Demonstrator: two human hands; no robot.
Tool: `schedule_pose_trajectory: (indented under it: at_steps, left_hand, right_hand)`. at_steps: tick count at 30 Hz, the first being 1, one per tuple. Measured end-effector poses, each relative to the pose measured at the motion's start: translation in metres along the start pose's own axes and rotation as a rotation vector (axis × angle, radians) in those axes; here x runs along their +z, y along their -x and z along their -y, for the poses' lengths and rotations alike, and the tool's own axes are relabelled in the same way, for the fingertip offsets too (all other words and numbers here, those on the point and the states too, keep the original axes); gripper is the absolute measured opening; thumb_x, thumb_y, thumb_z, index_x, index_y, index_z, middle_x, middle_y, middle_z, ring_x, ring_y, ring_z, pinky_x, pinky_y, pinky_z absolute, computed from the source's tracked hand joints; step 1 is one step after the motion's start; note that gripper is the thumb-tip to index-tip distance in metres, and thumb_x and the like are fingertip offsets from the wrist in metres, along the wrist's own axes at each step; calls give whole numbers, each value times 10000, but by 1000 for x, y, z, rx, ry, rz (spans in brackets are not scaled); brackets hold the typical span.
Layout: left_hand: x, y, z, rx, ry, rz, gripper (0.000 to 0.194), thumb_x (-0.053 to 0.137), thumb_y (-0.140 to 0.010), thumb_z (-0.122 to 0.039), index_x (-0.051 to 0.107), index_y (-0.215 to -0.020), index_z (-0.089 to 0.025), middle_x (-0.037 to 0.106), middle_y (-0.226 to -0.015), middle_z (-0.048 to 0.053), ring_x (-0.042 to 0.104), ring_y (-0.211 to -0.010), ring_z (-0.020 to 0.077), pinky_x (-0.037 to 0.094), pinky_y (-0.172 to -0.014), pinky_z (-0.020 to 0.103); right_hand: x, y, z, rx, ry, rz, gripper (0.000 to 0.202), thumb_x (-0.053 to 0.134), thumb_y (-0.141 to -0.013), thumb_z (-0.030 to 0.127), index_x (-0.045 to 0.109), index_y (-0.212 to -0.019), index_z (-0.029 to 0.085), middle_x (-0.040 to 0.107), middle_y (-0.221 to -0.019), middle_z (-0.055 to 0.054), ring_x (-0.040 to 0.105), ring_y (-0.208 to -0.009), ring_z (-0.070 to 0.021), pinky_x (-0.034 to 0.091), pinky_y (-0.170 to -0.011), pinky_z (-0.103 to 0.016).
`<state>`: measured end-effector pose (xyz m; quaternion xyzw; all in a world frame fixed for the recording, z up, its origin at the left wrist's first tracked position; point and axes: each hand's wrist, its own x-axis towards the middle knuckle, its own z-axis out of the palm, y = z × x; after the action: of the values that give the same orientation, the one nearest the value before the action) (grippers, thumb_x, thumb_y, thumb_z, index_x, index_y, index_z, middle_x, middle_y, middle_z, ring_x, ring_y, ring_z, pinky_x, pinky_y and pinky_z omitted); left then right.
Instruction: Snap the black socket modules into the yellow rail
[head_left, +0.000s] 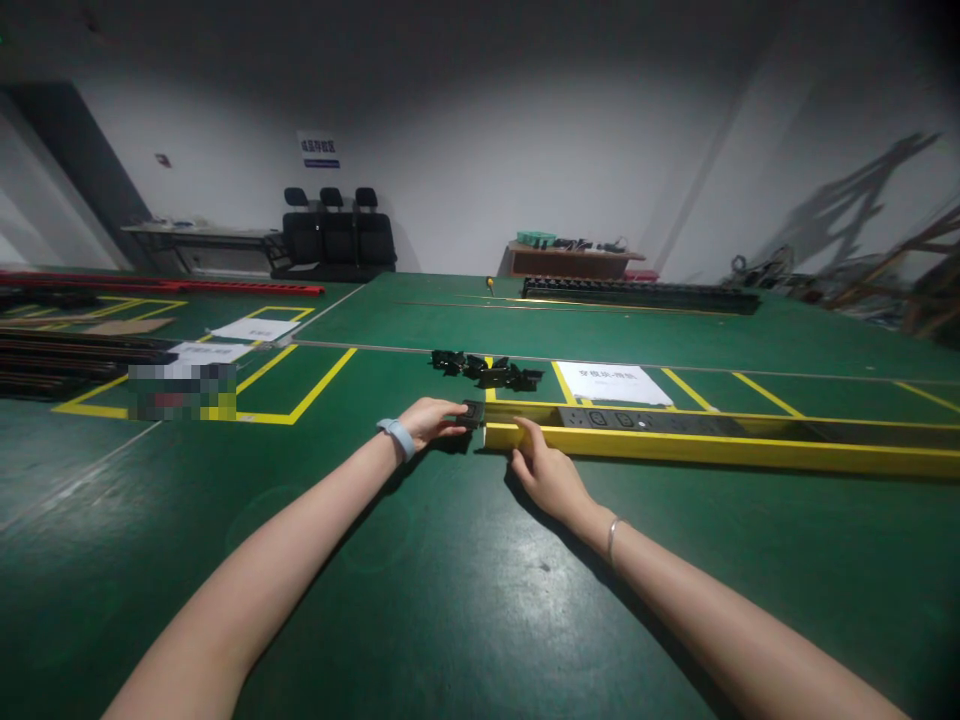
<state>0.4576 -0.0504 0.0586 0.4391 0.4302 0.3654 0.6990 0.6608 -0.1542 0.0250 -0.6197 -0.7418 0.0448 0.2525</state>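
Observation:
A long yellow channel (720,454) lies on the green table, running off to the right. Black socket modules (611,420) sit inside it, back from its left end. Between the thumb and fingers of my left hand (431,422) is a black socket module (471,414), right at the channel's left end. My right hand (547,470) rests against the near wall of the channel, with the index finger over its top edge and the thumb below. Several loose black modules (487,370) lie in a cluster just behind the channel's end.
Behind the channel is a white paper label (615,383) among yellow tape lines. A long black strip (637,293) and a yellow-handled screwdriver (490,283) lie at the far side. Dark bars (75,362) are stacked at left, with red bars (247,288) beyond.

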Motion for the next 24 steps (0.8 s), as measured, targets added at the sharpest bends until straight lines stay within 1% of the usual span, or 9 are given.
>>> schedule_pose_trajectory:
  at_steps: [4, 8, 18, 22, 24]
  left_hand:
    - [8, 4, 3, 15, 14, -20, 57, 652, -719, -75, 678, -768, -64, 689, -874, 124, 649, -781, 155, 566, -661, 235]
    - [15, 5, 7, 36, 33, -47, 51, 647, -727, -79, 675, -769, -68, 686, -907, 127, 643, -786, 144, 567, -673, 228]
    - [20, 5, 11, 24, 113, -120, 49, 671, -713, -71, 662, -756, -49, 678, -913, 145, 660, -791, 163, 583, -712, 272]
    - [27, 5, 12, 45, 88, -126, 75, 679, -718, -102, 657, -767, -50, 679, -875, 137, 661, -801, 165, 572, -739, 276]
    - [29, 5, 12, 60, -14, -134, 83, 658, -746, -139, 657, -770, -60, 681, -852, 126, 659, -770, 155, 564, -719, 268]
  right_hand:
    - [-1, 0, 1, -9, -18, 3, 483, 353, -888, 272, 287, -1350, 145, 618, -648, -1, 609, -575, -189, 369, -560, -250]
    - [-2, 0, 1, -15, -11, -1, 482, 343, -893, 278, 278, -1354, 152, 623, -661, 1, 617, -586, -197, 366, -557, -258]
    - [1, -1, 0, -3, 9, 1, 493, 365, -887, 271, 284, -1357, 146, 625, -646, 1, 607, -561, -179, 344, -541, -241]
    - [1, -1, 0, 3, 6, 6, 495, 371, -888, 269, 281, -1360, 150, 634, -661, 2, 609, -571, -173, 350, -546, -238]
    - [1, -1, 1, 2, 2, 6, 490, 372, -891, 272, 282, -1358, 157, 637, -665, 1, 610, -577, -176, 356, -552, -238]
